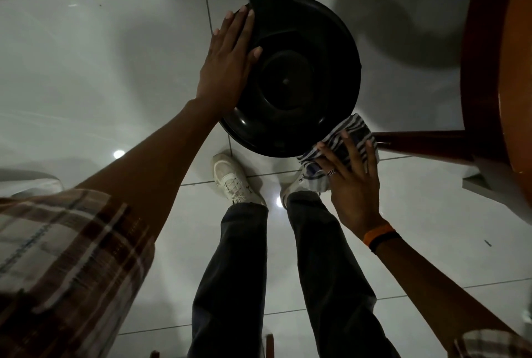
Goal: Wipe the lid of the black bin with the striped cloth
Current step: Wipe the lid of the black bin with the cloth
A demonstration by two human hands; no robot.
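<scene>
The black bin's round lid fills the upper middle of the head view, with its hinge block at the far edge. My left hand lies flat on the lid's left rim, fingers spread, pressing on it. The striped cloth, blue and white, is bunched at the lid's near right edge. My right hand presses down on the cloth with fingers splayed over it, holding it against the rim.
A round wooden table with a dark leg stands close on the right, just beside the cloth. My legs and white shoes stand on the glossy white tiled floor below the bin. A wall runs along the top left.
</scene>
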